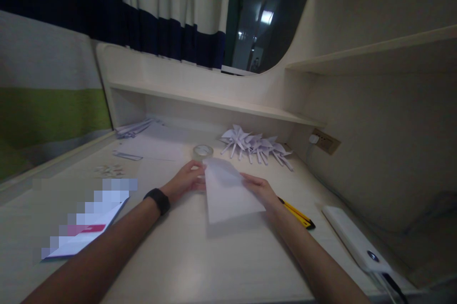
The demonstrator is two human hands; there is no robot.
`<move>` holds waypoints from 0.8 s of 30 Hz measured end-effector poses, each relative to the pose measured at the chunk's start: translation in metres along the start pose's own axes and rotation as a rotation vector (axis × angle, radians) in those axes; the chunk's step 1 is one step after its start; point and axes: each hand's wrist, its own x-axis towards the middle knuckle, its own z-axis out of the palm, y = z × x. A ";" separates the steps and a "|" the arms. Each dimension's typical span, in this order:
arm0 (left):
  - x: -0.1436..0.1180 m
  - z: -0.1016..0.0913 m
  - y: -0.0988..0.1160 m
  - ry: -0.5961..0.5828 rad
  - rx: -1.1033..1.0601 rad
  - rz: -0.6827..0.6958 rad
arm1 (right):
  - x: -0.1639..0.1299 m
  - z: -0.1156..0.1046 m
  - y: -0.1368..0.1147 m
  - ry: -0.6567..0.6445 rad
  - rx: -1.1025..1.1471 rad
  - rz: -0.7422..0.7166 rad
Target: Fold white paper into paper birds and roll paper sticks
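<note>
My left hand (185, 181) and my right hand (262, 189) both hold one sheet of white paper (228, 192) above the pale worktop (185, 256). The left fingers (195, 167) are curled onto the sheet's left edge near its upper corner. The right fingers (252, 179) are closed on the sheet's right edge. The sheet is tilted, with its lower edge towards me, and it casts a shadow on the worktop below it. A black wristband (157, 200) sits on my left wrist.

A roll of clear tape (203, 152) stands on the worktop just behind the sheet, near the left fingers. A yellow and black utility knife (297, 213) lies just beside my right wrist, on its outer side. A row of folded white paper pinwheels (255, 146) lies further back, to the right of the tape. Loose white sheets (157, 144) are spread at the back left, with a bundle of paper strips (134, 128) beyond them. Small scraps (109, 169) lie to the left of my left hand. A white power bank (357, 239) rests at the right edge of the worktop, well apart from the sheet. A printed booklet (84, 232), partly blurred, lies left of my left forearm.
</note>
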 end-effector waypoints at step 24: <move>-0.010 0.028 0.000 -0.044 0.185 0.080 | -0.022 0.023 0.004 -0.238 -0.695 -0.540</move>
